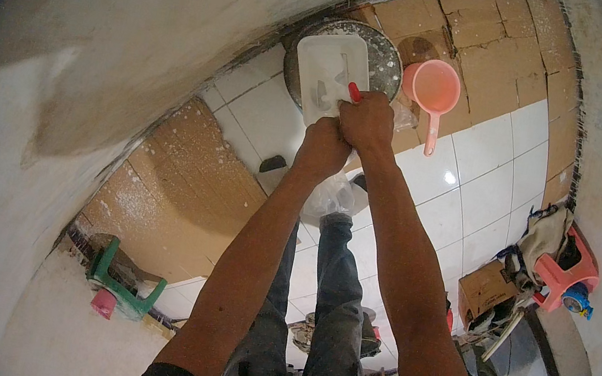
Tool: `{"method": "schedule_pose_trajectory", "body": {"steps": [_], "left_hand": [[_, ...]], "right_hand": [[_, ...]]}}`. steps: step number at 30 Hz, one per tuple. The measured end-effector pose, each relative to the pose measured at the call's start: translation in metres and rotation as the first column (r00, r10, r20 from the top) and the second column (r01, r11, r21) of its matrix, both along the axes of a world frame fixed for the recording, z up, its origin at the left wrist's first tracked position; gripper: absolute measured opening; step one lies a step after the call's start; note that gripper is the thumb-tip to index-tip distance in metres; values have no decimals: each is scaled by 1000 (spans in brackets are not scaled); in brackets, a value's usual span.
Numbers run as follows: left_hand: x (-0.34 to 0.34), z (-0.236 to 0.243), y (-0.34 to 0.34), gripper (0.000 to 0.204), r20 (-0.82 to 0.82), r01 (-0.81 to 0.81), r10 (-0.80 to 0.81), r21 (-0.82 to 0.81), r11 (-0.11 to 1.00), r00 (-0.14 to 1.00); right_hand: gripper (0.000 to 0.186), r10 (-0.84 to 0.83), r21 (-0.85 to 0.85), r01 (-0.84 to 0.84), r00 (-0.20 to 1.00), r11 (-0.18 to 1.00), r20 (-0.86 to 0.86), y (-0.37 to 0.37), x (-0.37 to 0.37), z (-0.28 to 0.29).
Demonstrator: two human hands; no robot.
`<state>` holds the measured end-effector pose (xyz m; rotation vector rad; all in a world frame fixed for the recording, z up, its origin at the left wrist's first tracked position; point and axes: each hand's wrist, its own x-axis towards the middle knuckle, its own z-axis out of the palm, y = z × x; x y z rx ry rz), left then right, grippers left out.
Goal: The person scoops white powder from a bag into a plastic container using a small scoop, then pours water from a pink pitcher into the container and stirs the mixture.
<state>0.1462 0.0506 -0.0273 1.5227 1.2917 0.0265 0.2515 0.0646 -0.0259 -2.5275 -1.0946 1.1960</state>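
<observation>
Both my hands are closed and pressed together over the lower right edge of a white rectangular plastic tray (310,57). My right hand (367,122) grips a small red object (354,92); only its red end sticks out past the fingers, so its kind is hidden. Beside it, my left hand (324,149) is clenched around the gathered top of a clear plastic bag (332,196), which hangs down in front of my legs. The tray rests on the lid or top of a round, paint-spattered dark container (388,55).
A pink dipper (437,86) stands right of the container. Cardboard sheets (181,182) cover parts of the white tile floor (434,208). A green stool (116,286) is at the lower left. At the right are a pink stool (573,268) and a cardboard box (483,295).
</observation>
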Motion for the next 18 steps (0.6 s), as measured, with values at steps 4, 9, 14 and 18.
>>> {"method": "schedule_pose_trajectory", "body": {"steps": [4,9,14,18], "left_hand": [[-2,-4,0,23,-11,26,-26,18,999,1000],[0,-10,-4,23,-6,-58,58,-1,998,998],[-6,-32,-11,27,21,-123,123,-39,992,992],[-13,-30,-4,31,76,-121,152,-318,940,985]], "right_hand": [[29,17,6,-17,1000,1000,5,1,0,0],[29,44,107,-52,996,993,73,-3,-2,9],[25,63,57,-68,995,996,82,6,-5,19],[24,33,71,-39,995,997,91,2,3,7]]}}
